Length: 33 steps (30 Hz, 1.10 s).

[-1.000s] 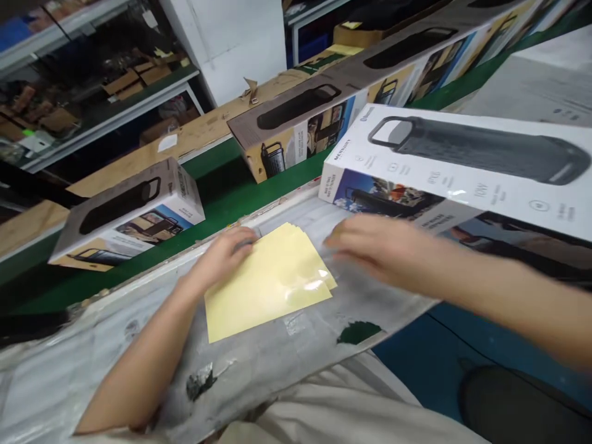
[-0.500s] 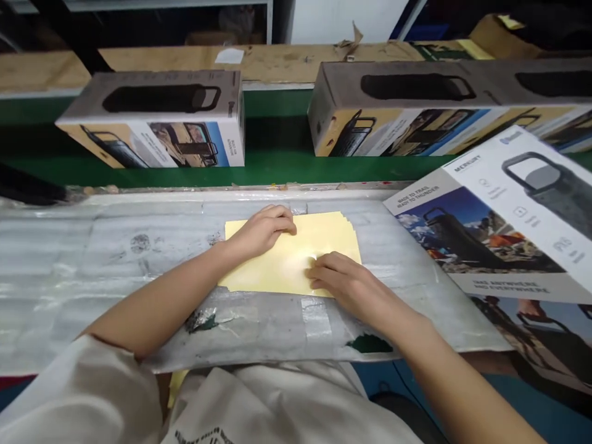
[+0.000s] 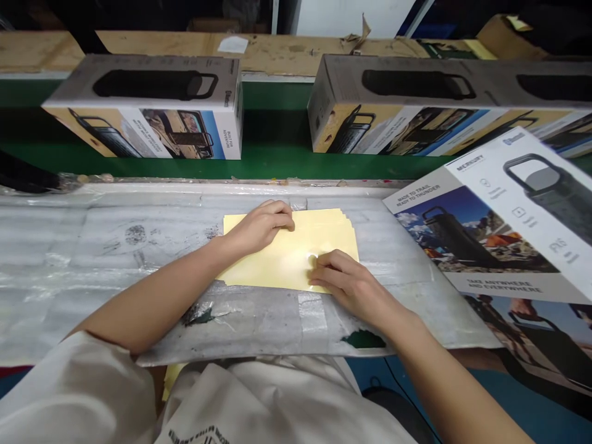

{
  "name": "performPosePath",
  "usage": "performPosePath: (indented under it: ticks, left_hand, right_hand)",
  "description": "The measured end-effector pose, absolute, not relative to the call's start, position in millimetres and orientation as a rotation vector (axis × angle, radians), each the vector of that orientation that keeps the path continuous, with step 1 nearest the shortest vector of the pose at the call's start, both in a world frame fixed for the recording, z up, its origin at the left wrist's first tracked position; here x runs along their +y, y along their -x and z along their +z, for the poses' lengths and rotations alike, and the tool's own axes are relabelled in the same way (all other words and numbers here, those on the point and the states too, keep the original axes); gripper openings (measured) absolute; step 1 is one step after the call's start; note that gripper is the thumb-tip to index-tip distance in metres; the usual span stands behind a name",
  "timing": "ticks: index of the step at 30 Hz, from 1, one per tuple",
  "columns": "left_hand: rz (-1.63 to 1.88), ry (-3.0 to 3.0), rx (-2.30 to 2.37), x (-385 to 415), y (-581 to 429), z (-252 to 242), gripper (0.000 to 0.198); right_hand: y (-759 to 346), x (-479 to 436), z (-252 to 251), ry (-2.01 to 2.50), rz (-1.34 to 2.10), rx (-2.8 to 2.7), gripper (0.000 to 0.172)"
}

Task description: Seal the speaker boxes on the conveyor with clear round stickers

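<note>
Several yellow sheets (image 3: pixel 296 265) lie stacked, slightly fanned at the right end, on the plastic-covered table. On their upper left part rests my left hand (image 3: pixel 264 227), its fingers curled and pressed together; whatever is under the fingertips is hidden. My right hand (image 3: pixel 340 276) is at the lower right of the stack, thumb and fingers pinched together on the yellow surface beside a small bright round spot. Whether that pinch holds anything is too small to tell.
A printed box (image 3: pixel 148 105) stands at the back left on a green surface (image 3: pixel 275 129). More printed boxes (image 3: pixel 393 102) stand at the back right. Large printed cardboard (image 3: pixel 504 285) overlaps the table's right side. The table cover (image 3: pixel 111 271) is torn near the front edge.
The camera view has shifted slightly, with the boxes a little higher in the picture. Both hands remain at nearly the same spots on the yellow sheets.
</note>
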<state>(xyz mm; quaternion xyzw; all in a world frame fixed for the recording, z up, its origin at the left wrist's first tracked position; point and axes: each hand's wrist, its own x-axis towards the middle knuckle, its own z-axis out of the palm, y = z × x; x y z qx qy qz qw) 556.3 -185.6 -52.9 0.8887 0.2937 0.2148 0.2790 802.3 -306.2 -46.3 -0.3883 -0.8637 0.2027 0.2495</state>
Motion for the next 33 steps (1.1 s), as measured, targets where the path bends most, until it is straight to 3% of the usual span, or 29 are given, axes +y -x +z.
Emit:
performPosePath:
  ticks: [3, 7, 13, 23, 33]
  left_hand:
    - [0.566, -2.399, 0.798, -185.2, -556.5, -51.3, 0.037]
    - [0.576, -2.434, 0.786, -183.5, -555.8, -51.5, 0.035]
    - [0.671, -2.543, 0.742, -184.4, -556.6, -51.8, 0.026]
    - [0.675, -2.704, 0.694, -169.9, -551.0, -63.1, 0.024]
    - [0.58, -2.758, 0.686, -157.1, -541.6, -74.2, 0.027]
  right_hand:
    - [-806.7, -309.9, -48.3, 1.07, 0.598, -2.298, 0.013]
    - [-810.0, -310.8, -51.2, 1.082, 0.505, -2.357, 0.029]
    - [-807.8, -307.7, -49.4, 1.013, 0.385, -2.373, 0.017]
    - [-815.8, -287.1, -47.6, 0.973, 0.281, -2.62, 0.029]
    - [-812.6, -278.3, -38.6, 0.956, 0.291, -2.641, 0.017]
